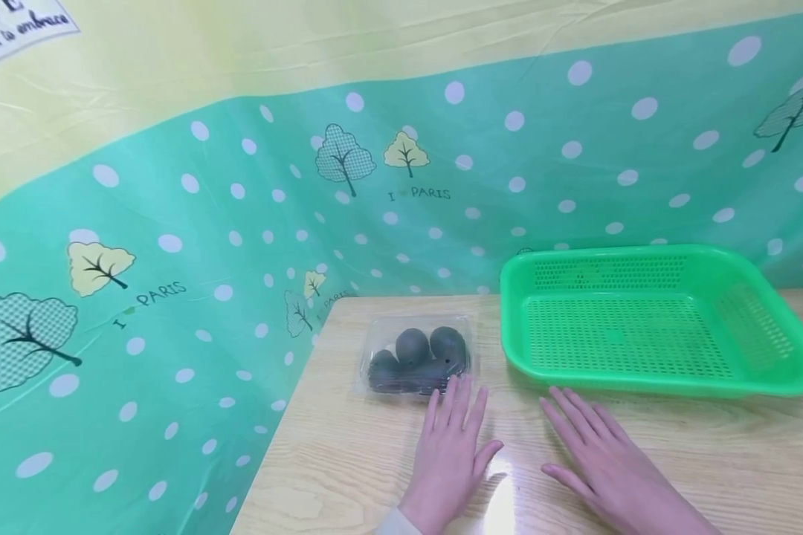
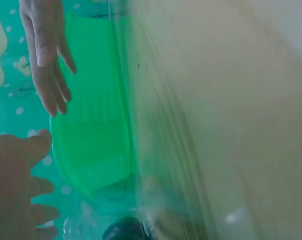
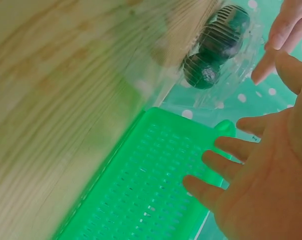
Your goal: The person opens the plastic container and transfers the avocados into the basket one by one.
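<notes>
**Left hand (image 1: 446,457) and right hand (image 1: 609,461) extending straight fingers near a rectangular green plastic basket (image 1: 625,334)**

The basket is sitting on a pale, wood-grained table (image 1: 348,446), its walls and floor showing rows of small holes. Just to the left of the basket, with a narrow gap between them, a clear, rectangular plastic box (image 1: 401,324) is resting on the wood. Inside the box at least three dark, round, smooth objects (image 1: 412,347) are crowding together; whether more are lying beneath them I cannot tell.

Both hands are reaching forward, backs upward. The left one is stretching out in front and to the left of the basket, its fingers straight and slightly parted, their tips at the box's near edge; whether they are touching it I cannot tell. The right one is pointing toward the basket's near rim, close to its left corner, fingers also straight and thumb held apart; contact there is equally hard to judge.

Behind the basket and off to its left, a teal sheet with pale dots (image 1: 194,297) is hanging, showing printed trees and the word PARIS.
</notes>
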### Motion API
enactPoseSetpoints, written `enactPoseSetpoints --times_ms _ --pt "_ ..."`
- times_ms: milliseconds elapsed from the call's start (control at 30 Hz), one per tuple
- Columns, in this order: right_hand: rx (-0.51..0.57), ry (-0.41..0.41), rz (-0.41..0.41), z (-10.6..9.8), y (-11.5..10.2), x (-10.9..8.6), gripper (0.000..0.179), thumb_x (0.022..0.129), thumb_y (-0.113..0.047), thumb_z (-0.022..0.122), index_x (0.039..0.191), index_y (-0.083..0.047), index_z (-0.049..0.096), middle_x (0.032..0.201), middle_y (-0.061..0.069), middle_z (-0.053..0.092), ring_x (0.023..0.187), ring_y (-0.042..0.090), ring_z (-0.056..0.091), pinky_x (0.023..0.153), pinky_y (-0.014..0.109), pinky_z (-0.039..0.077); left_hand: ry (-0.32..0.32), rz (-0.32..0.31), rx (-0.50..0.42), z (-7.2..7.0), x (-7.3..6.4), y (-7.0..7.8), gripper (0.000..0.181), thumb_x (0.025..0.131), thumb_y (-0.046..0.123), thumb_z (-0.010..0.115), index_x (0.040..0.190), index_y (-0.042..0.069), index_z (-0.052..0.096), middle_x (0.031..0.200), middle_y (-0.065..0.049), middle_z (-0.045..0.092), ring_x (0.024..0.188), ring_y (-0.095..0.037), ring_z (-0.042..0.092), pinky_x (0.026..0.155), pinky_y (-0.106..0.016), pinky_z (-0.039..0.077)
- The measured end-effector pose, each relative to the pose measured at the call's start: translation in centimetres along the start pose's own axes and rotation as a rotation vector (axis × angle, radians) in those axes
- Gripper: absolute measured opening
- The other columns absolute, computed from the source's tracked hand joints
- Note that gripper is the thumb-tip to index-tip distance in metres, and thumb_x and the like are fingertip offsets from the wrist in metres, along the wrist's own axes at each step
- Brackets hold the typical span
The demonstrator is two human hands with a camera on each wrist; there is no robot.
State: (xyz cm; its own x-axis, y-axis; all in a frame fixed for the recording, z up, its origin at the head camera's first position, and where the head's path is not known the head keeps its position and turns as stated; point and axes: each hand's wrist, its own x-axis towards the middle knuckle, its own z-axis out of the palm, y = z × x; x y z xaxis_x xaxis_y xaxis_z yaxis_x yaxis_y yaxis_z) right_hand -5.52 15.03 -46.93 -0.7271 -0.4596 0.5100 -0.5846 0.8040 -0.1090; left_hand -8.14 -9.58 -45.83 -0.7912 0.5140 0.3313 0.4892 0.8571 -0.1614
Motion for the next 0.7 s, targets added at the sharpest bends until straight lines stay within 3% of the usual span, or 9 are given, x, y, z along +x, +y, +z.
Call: enactPoseSetpoints --times_ms 133,333,667,700 --pt "0.016 -0.007 0.005 -0.1 -0.3 0.5 0.078 0.094 -0.05 0.057 0.152 -0.003 0.035 0.158 0.017 0.033 0.154 0.018 0.006 0.125 0.026 -0.005 0.002 -0.009 -0.005 -0.1 0.2 -0.6 0.07 0.099 0.051 0.048 0.154 0.012 0.033 0.161 -0.014 0.028 0.149 -0.031 0.025 0.12 -0.05 0.029" --pt "0.025 -0.052 0.051 -0.6 -0.7 1.6 0.078 0.092 -0.048 0.062 0.153 -0.007 0.035 0.157 0.015 0.037 0.141 0.034 0.038 0.122 0.02 -0.007 0.039 -0.013 -0.041 -0.2 0.4 -1.3 0.069 0.097 0.048 0.055 0.151 0.01 0.038 0.159 -0.017 0.032 0.147 -0.033 0.029 0.118 -0.05 0.032" --pt "0.09 -0.117 0.101 -0.4 -1.3 3.1 0.082 0.092 -0.046 0.065 0.158 -0.016 0.025 0.159 0.01 0.034 0.141 0.033 0.038 0.119 0.016 -0.01 0.02 -0.049 -0.061 -0.4 0.5 -2.6 0.073 0.094 0.05 0.06 0.151 0.01 0.038 0.159 -0.017 0.03 0.146 -0.033 0.031 0.117 -0.051 0.034" --pt "0.091 -0.117 0.099 -0.4 -1.4 3.3 0.082 0.092 -0.045 0.065 0.158 -0.015 0.026 0.159 0.01 0.034 0.141 0.033 0.039 0.122 0.02 -0.005 0.018 -0.053 -0.06 -0.4 0.5 -2.8 0.074 0.093 0.049 0.061 0.151 0.01 0.037 0.159 -0.017 0.03 0.146 -0.033 0.031 0.117 -0.051 0.034"
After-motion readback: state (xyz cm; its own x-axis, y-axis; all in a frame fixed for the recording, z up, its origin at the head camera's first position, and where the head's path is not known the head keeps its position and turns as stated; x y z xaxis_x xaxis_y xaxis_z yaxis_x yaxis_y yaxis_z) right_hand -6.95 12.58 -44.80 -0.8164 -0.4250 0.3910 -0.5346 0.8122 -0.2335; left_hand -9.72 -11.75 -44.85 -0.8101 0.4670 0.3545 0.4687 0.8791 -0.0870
